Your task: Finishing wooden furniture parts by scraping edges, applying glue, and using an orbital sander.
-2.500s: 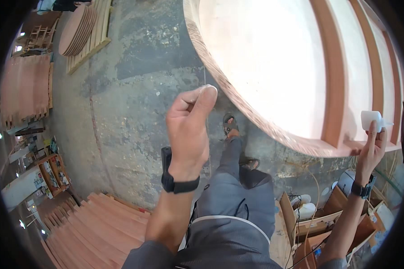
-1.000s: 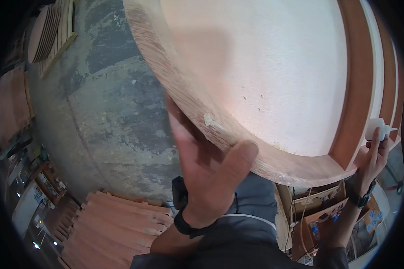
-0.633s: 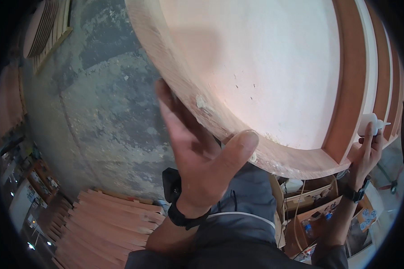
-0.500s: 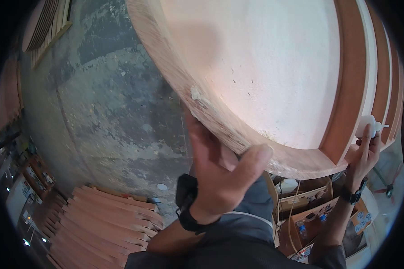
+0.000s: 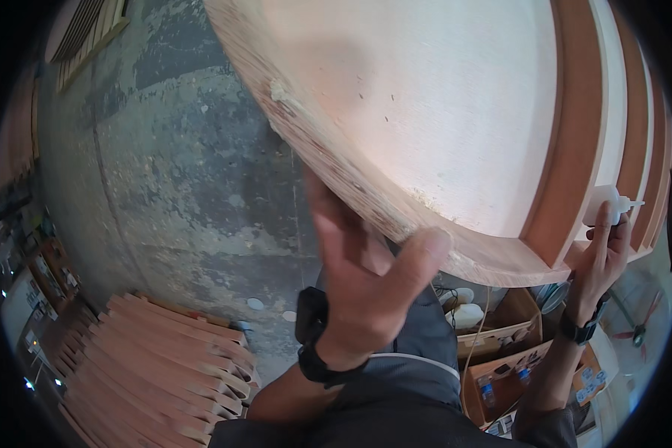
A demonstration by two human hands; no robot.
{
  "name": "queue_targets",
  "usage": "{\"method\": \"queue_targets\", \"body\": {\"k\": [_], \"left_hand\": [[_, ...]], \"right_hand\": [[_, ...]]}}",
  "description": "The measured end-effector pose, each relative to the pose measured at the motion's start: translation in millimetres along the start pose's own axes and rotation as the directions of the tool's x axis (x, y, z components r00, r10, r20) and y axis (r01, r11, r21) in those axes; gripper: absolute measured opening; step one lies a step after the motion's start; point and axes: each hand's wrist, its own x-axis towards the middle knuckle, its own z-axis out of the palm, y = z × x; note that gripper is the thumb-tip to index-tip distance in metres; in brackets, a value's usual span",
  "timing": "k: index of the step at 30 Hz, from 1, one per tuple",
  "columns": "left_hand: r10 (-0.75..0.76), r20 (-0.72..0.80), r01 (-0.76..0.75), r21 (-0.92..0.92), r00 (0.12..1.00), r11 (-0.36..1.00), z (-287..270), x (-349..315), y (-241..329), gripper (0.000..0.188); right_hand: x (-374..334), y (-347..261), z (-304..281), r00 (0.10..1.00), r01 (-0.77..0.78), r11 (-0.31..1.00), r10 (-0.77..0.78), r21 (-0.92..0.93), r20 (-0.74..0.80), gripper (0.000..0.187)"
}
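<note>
In front of me is a large curved wooden panel (image 5: 440,89) with a pale face and a thick wooden rim (image 5: 343,175). My left hand (image 5: 369,287) is at the near rim, thumb on its upper edge and fingers reaching beneath it, partly hidden. My right hand (image 5: 601,257) holds a small white squeeze bottle (image 5: 603,205) with a narrow nozzle pointing right, beside the panel's reddish-brown crosspieces (image 5: 567,142). A pale lump of filler or glue (image 5: 278,91) sits on the rim, and crumbs (image 5: 424,198) lie along its inner edge.
Curved wooden slats (image 5: 149,366) are stacked on the floor at lower left. Below the panel on the right stand open wooden boxes (image 5: 511,328) with bottles and small items. A fan (image 5: 638,332) is at far right. The floor (image 5: 187,172) is worn grey-green.
The panel's near rim, with its lump, has shifted up and left in view, while my left hand stays nearly in place there. My right hand keeps the bottle, slightly higher and further left.
</note>
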Motion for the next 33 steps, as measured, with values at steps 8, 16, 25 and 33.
{"method": "queue_targets", "body": {"k": [8, 16, 25, 33], "left_hand": [[-0.035, 0.05, 0.038, -0.059, 0.998, 0.998, 2, -14, -9, 0.081], [-0.013, 0.054, 0.014, -0.019, 0.998, 1.0, 1, -1, -2, 0.086], [-0.077, -0.024, 0.076, -0.037, 0.997, 0.996, 9, -4, 1, 0.077], [-0.066, 0.05, 0.065, 0.038, 0.997, 0.997, 9, -23, -4, 0.045]], "right_hand": [[0, -3, -1, 0.998, 0.053, 0.998, -0.054, 0.018, 0.016, 0.029], [-1, -4, -1, 0.993, 0.115, 0.992, -0.117, 0.046, 0.035, 0.024], [-2, -8, 2, 0.991, 0.135, 0.99, -0.135, 0.029, 0.007, 0.03], [-3, -11, -1, 0.994, 0.105, 0.993, -0.107, 0.056, 0.033, 0.026]]}}
